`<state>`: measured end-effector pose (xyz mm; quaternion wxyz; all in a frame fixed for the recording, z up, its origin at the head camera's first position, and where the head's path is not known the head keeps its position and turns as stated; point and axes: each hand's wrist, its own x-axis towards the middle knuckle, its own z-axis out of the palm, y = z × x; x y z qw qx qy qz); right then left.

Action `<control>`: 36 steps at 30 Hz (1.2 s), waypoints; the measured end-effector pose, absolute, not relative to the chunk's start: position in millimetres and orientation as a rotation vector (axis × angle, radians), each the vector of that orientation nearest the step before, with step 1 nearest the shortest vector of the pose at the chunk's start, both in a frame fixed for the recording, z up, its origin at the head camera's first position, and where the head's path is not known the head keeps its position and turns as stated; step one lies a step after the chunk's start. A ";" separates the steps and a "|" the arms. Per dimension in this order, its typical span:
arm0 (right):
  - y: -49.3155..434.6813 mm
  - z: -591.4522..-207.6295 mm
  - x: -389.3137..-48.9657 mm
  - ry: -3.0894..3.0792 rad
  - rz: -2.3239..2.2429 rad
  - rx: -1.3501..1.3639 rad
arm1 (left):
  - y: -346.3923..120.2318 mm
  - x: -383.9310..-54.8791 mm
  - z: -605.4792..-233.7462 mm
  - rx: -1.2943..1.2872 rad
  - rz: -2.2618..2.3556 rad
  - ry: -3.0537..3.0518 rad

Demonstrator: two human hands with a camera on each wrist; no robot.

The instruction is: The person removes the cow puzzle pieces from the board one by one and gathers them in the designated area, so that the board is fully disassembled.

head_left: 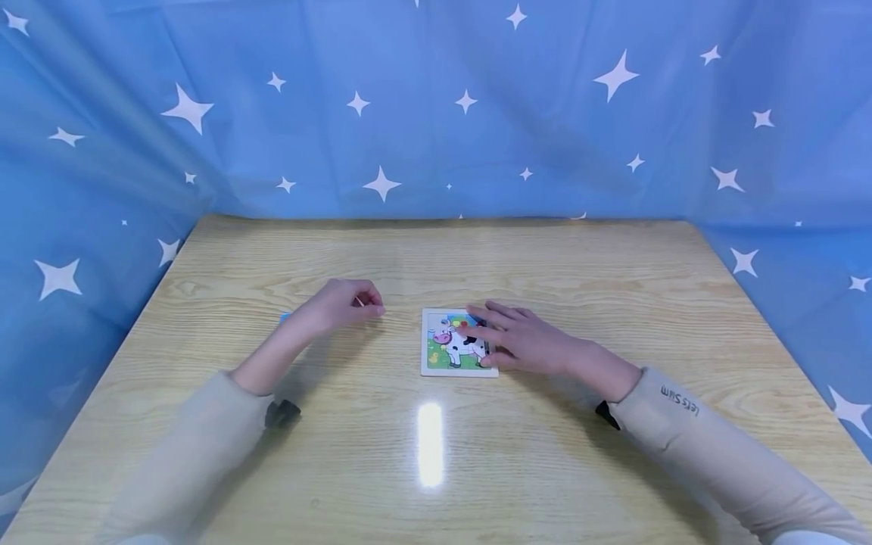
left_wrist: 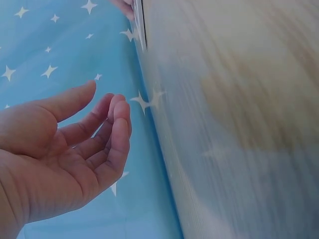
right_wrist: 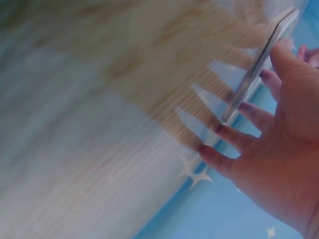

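A small square cow jigsaw puzzle (head_left: 443, 356) in a pale frame lies flat on the table. My right hand (head_left: 524, 341) spreads its fingers over the puzzle's right side, hiding part of the picture. In the right wrist view the puzzle's edge (right_wrist: 249, 82) appears side-on, with the thumb and fingertips right at it. To the left of the puzzle, my left hand (head_left: 341, 304) hovers over the table, fingers loosely bent. The left wrist view shows nothing between the thumb and fingers of that hand (left_wrist: 75, 144).
The wooden table (head_left: 579, 265) has a bright light reflection near its front middle. A small blue thing (head_left: 284, 316) peeks out behind the left wrist, mostly hidden. Blue cloth with white stars (head_left: 436, 136) hangs behind the table and along both sides.
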<state>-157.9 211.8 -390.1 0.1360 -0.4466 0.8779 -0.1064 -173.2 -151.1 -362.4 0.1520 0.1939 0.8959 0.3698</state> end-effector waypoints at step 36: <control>229.9 -436.0 -179.9 2.586 -0.545 -1.296 | -71.7 -180.0 -374.0 0.710 0.789 2.548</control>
